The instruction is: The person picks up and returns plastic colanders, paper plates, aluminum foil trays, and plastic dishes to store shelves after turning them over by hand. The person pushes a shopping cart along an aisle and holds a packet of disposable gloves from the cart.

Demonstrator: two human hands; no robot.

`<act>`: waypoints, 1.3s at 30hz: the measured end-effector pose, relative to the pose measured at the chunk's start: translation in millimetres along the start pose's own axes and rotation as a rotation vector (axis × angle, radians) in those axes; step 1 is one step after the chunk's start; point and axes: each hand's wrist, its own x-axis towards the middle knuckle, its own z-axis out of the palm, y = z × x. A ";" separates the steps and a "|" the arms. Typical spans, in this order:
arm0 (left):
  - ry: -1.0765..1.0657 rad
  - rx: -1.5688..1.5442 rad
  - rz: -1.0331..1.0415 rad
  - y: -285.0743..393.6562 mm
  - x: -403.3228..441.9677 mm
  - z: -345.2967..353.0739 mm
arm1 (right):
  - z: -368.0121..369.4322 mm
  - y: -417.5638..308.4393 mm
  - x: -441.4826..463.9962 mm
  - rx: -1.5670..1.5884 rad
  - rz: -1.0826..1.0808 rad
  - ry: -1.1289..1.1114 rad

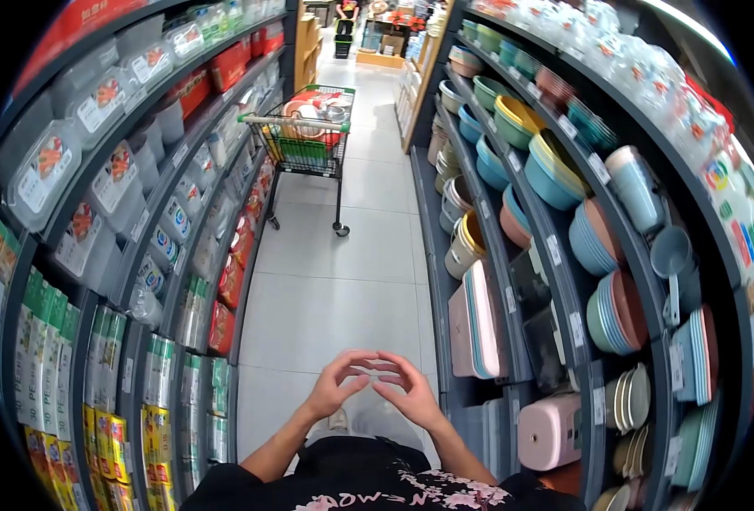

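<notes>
My left hand [336, 387] and my right hand [409, 393] are raised in front of my body, over the tiled floor. Both have curved fingers with the thumbs held apart, forming a rounded shape between them. The fingertips come close together in the middle; whether they touch I cannot tell. Neither hand holds anything. Of the goods on the right, a pink lidded box [550, 432] and upright pink and white trays [474, 328] are nearest to my right hand. Wrapped rolls in green and white packs [194, 298] stand on the shelves left of my left hand.
A shopping cart [307, 140] loaded with goods stands ahead by the left shelves. Clear plastic containers [109, 102] fill the left shelving. On the right are stacked basins [556, 170], bowls [617, 311] and a blue-grey ladle [671, 255]. A person [347, 12] is at the far end.
</notes>
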 end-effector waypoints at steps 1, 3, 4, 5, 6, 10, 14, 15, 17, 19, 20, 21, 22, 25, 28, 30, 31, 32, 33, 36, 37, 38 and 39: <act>0.016 -0.035 0.006 -2.3 4.3 -7.6 | 1.5 -4.4 12.3 -0.005 -0.018 0.014; 0.039 -0.041 0.003 -4.5 16.4 -18.0 | -4.7 -2.8 38.3 -0.023 -0.007 -0.011; 0.062 -0.048 -0.002 -5.2 25.1 -20.3 | -9.8 -1.5 49.9 -0.039 -0.003 -0.016; 0.070 -0.031 0.007 -0.7 36.0 -22.1 | -14.8 -1.0 61.9 -0.039 0.012 -0.035; 0.080 -0.010 0.016 -0.1 46.8 -24.6 | -19.9 -0.2 75.1 -0.048 -0.007 -0.034; 0.119 0.306 -0.008 3.5 103.6 -33.9 | -50.0 9.8 135.8 -0.094 -0.057 -0.056; 0.230 0.422 -0.102 0.1 179.5 -39.6 | -92.7 15.2 206.3 -0.072 -0.064 -0.077; 0.240 0.431 -0.115 -2.3 198.4 -42.9 | -103.2 14.8 223.8 -0.058 -0.059 -0.088; 0.252 0.484 -0.083 -12.6 234.3 -48.4 | -127.2 12.6 256.3 0.010 -0.096 -0.163; 0.234 0.655 -0.079 -19.0 268.9 -57.8 | -146.5 9.2 286.5 0.070 -0.103 -0.215; 0.213 0.813 -0.063 -14.7 286.3 -61.4 | -155.2 7.4 300.4 0.113 -0.111 -0.266; 0.209 0.848 -0.181 -6.4 299.8 -63.9 | -164.0 5.8 313.0 0.165 -0.075 -0.314; 0.206 0.854 -0.191 -2.4 310.9 -69.9 | -169.7 2.4 324.1 0.177 -0.073 -0.313; 0.246 1.017 -0.094 -0.5 338.1 -81.5 | -188.1 -2.9 347.9 0.245 -0.051 -0.399; 0.146 0.997 -0.099 -4.6 360.6 -92.0 | -192.9 3.9 370.1 0.290 -0.031 -0.565; 0.124 0.919 -0.136 -16.5 372.8 -101.8 | -195.8 6.1 384.8 0.242 0.012 -0.576; 0.124 0.918 -0.131 -19.3 379.7 -108.9 | -196.4 9.2 393.5 0.204 -0.043 -0.576; 0.130 0.875 -0.163 -21.7 383.5 -114.3 | -197.0 10.8 402.3 0.201 -0.037 -0.578; 0.137 0.829 -0.200 -22.6 384.8 -118.6 | -195.7 12.3 410.2 0.179 -0.051 -0.586; 0.180 0.668 -0.175 -16.4 394.1 -137.1 | -187.5 6.4 436.0 0.157 -0.061 -0.620; 0.186 0.660 -0.170 -15.2 398.0 -145.9 | -185.7 2.9 447.4 0.149 -0.069 -0.639; 0.183 0.630 -0.152 -14.2 402.3 -156.5 | -184.1 1.9 460.8 0.137 -0.066 -0.645; 0.182 0.597 -0.132 -14.9 406.8 -165.8 | -183.1 2.0 473.9 0.010 -0.115 -0.677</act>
